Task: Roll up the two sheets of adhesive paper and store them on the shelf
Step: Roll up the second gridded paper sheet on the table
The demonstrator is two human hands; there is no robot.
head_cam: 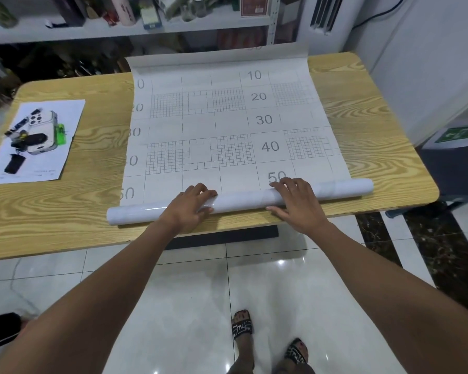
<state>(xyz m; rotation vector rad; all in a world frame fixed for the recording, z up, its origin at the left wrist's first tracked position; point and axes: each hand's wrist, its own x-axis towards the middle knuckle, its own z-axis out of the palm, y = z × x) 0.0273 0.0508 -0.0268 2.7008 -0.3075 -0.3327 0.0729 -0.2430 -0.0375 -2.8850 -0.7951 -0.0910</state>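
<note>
A white sheet of adhesive paper [227,122] lies backing-side up on the wooden table [65,206], showing grey grids and numbers 10 to 50. Its near end is wound into a roll [243,201] lying across the table close to the front edge. My left hand [192,206] grips the roll left of its middle, fingers over the top and thumb on the near side. My right hand [295,201] holds it right of the middle in the same way, fingers spread. The sheet's far edge [216,60] curls up past the table's back. I see only one sheet.
A white shelf [119,33] crowded with bottles and boxes stands behind the table. On the table's left lies a printed page [38,141] picturing gadgets. A white wall and unit [416,76] close the right side. My sandalled feet stand on glossy tiles [189,306].
</note>
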